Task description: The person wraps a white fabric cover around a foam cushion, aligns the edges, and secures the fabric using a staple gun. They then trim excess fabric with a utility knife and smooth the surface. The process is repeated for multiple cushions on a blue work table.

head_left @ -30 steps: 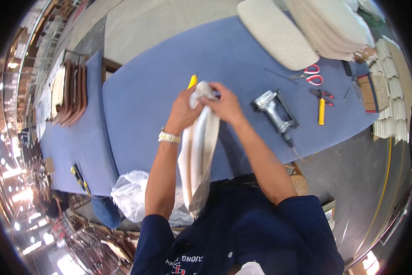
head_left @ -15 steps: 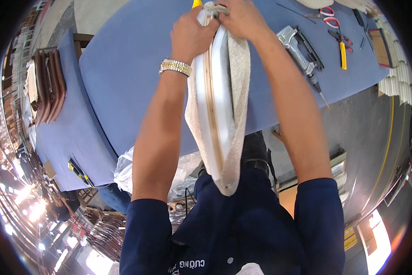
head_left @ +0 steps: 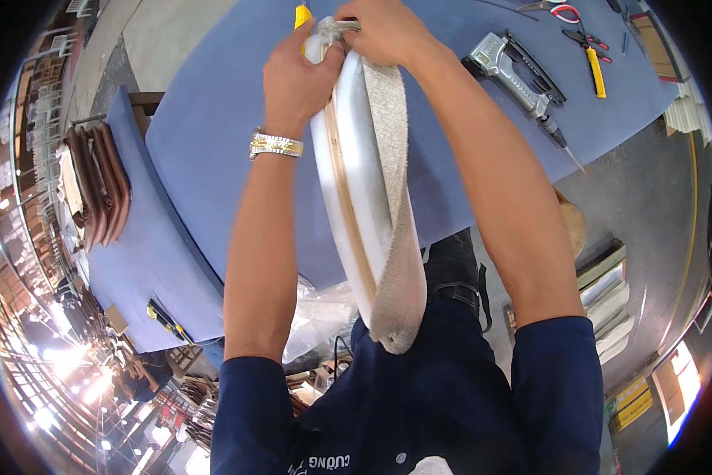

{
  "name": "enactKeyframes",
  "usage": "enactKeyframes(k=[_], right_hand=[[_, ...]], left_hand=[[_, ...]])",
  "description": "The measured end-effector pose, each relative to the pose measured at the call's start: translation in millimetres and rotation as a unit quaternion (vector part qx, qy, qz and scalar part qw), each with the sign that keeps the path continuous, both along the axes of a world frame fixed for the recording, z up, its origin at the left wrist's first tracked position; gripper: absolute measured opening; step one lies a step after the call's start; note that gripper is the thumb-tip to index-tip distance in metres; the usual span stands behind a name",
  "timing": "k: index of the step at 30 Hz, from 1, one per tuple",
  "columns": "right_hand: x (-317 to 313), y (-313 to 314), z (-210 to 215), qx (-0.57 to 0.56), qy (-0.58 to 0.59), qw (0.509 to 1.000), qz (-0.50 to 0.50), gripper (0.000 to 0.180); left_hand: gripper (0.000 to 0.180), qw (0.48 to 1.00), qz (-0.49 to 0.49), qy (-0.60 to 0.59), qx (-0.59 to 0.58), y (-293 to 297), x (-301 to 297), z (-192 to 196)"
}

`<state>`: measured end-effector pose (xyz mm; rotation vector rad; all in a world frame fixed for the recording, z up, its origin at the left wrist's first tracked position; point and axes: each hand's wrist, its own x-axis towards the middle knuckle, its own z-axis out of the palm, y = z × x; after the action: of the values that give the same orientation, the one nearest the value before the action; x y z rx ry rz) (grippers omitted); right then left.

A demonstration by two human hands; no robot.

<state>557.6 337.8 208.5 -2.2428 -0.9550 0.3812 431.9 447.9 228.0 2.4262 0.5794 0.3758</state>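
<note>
A long padded panel stands on edge against my body, with a wooden strip (head_left: pixel 342 174) between white foam layers (head_left: pixel 364 134). Beige textured fabric (head_left: pixel 395 111) hangs along its right side and folds round the near end. At the far end my left hand (head_left: pixel 299 79) is closed on the panel, thumb against its edge. My right hand (head_left: pixel 383 32) pinches the gathered end of the fabric there, with its fingertips partly hidden. Something yellow (head_left: pixel 302 16), like a tool handle, shows beside my left fingers; whether I hold it is unclear.
On the blue-covered table (head_left: pixel 213 134) to the right lie a staple gun (head_left: pixel 522 83), yellow-and-red-handled pliers (head_left: pixel 593 67) and red-handled scissors (head_left: pixel 565 12). A lower blue table (head_left: pixel 158 261) at left bears brown curved padded pieces (head_left: pixel 106 182) and a yellow-black cutter (head_left: pixel 168 321). Clear plastic (head_left: pixel 316 317) hangs below.
Both hands and the panel's far end have shifted left in view, and the panel leans more. Fabric that showed along its left side is now out of sight. Both grips stay.
</note>
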Motion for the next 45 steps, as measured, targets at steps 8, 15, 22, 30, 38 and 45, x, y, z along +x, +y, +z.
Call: enactKeyframes(k=[8, 15, 22, 30, 38, 45], right_hand=[[1, -19, 12, 0.002, 0.033, 0.998, 0.053, 0.037], [-15, -27, 22, -0.023, 0.085, 0.994, 0.073, 0.051], [-47, -31, -8, 0.161, 0.083, 0.981, -0.071, 0.039], [-48, -21, -13, 0.187, 0.145, 0.959, -0.155, 0.034], [-41, -17, -10, 0.172, 0.238, 0.941, -0.167, 0.032], [-42, -10, -6, 0.158, 0.255, 0.945, -0.133, 0.032]], left_hand=[[0.04, 0.999, -0.005, 0.036, -0.026, 19, 16, 11], [0.038, 0.992, -0.044, 0.06, -0.097, 24, 15, 21], [0.038, 0.984, -0.041, 0.103, -0.141, 28, 14, 28], [0.038, 0.979, -0.095, 0.122, -0.131, 35, 29, 31], [0.041, 0.955, -0.153, 0.245, 0.066, 26, 58, 56], [0.036, 0.94, -0.165, 0.295, -0.055, 69, 65, 51]])
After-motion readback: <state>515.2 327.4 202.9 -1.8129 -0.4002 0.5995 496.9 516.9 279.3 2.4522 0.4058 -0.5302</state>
